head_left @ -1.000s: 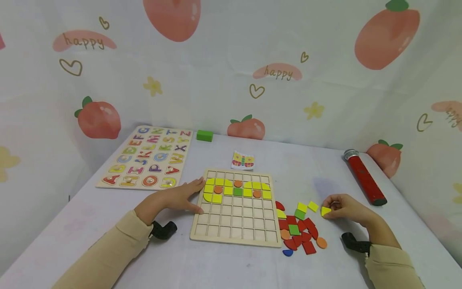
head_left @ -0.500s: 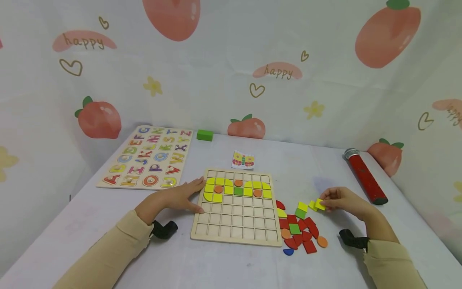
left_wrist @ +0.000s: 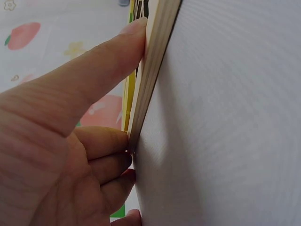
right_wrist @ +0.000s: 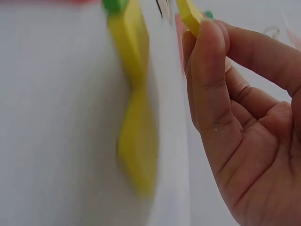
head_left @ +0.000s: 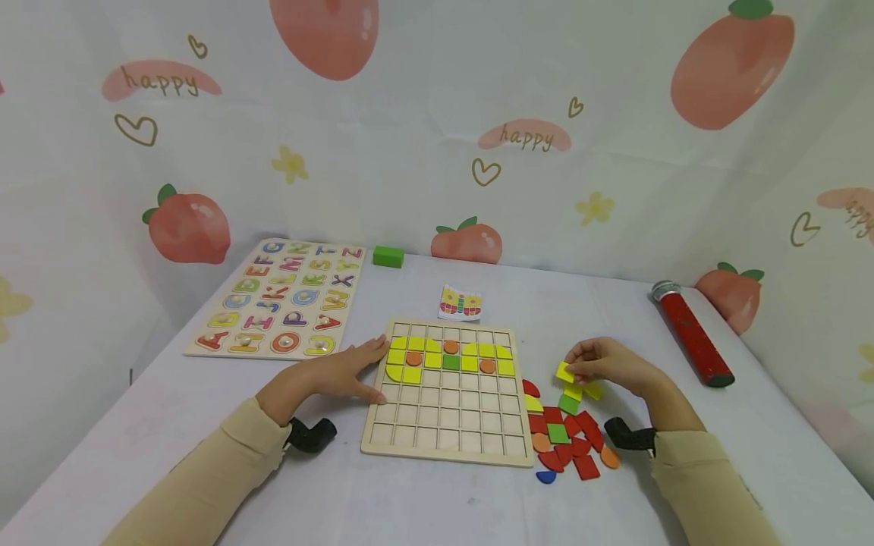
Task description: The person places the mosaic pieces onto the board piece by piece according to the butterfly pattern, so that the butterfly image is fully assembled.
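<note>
My right hand (head_left: pixel 617 365) pinches a yellow square tile (head_left: pixel 564 371) between thumb and fingertips, raised above the loose tiles. In the right wrist view the held tile (right_wrist: pixel 189 16) shows edge-on. Beneath it lie two more yellow tiles (head_left: pixel 592 390) and a green tile (head_left: pixel 568 405). On the left edge of a wooden grid board (head_left: pixel 447 457) rests my left hand (head_left: pixel 328 377), its thumb and fingers touching the rim. Yellow tiles, orange discs and a green square (head_left: pixel 451 362) fill part of the board's upper rows; its lower cells are bare.
Red, green, orange and blue pieces (head_left: pixel 586 467) lie loose right of the board. Behind it is a small butterfly picture card (head_left: pixel 460 303). An alphabet puzzle (head_left: pixel 276 296) and green block (head_left: pixel 388 256) stand back left; a red microphone (head_left: pixel 693 334) lies at the right.
My right hand has carried the yellow square tile leftward, past the other loose yellow tiles and closer to the board. My left hand has stayed on the board's edge.
</note>
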Available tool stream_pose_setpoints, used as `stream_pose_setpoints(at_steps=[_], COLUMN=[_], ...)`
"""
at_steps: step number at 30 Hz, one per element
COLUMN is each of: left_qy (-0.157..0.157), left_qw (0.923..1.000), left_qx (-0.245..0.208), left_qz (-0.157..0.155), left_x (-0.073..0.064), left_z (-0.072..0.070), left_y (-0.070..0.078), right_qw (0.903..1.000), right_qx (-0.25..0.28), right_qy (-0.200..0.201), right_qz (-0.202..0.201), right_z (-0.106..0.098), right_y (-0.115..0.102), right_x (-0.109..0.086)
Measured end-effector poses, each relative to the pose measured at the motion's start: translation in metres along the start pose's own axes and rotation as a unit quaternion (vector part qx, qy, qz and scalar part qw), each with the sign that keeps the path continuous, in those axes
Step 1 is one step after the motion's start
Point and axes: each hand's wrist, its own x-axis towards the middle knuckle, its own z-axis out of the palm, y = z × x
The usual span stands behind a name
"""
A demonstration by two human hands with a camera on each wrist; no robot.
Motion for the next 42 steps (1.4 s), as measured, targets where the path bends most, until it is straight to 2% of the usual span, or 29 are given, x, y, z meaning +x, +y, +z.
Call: stream_pose_setpoints(at_steps=[5,10,20,27,35,42], left_qy=[-0.001,-0.003,-0.005,-0.007,-0.008,-0.005], left_qw=[1.0000,1.0000,1.0000,0.9999,0.9999,0.9999], left_qx=[0.000,0.001,0.004,0.003,-0.003,-0.003], left_qz=[0.000,0.005,-0.006,-0.011,-0.014,-0.013], left_x=[0.000,0.002,0.000,-0.001,0.000,0.000], left_z=[0.000,0.000,0.000,-0.001,-0.001,-0.001], left_y=[0.001,0.001,0.002,0.003,0.001,0.001], right_qw=[0.9998,0.9982,0.9906,0.9887,0.9821,0.9785], right_qx=[-0.002,0.004,0.021,0.010,0.033,0.030], right_qy=[-0.018,-0.044,-0.096,-0.112,-0.149,-0.167], right_qz=[-0.008,-0.040,-0.095,-0.099,-0.111,-0.117], right_z=[0.014,0.026,0.058,0.084,0.109,0.120], right_y=[-0.022,-0.040,-0.077,-0.101,-0.117,-0.120], right_x=[0.019,0.032,0.053,0.066,0.080,0.082])
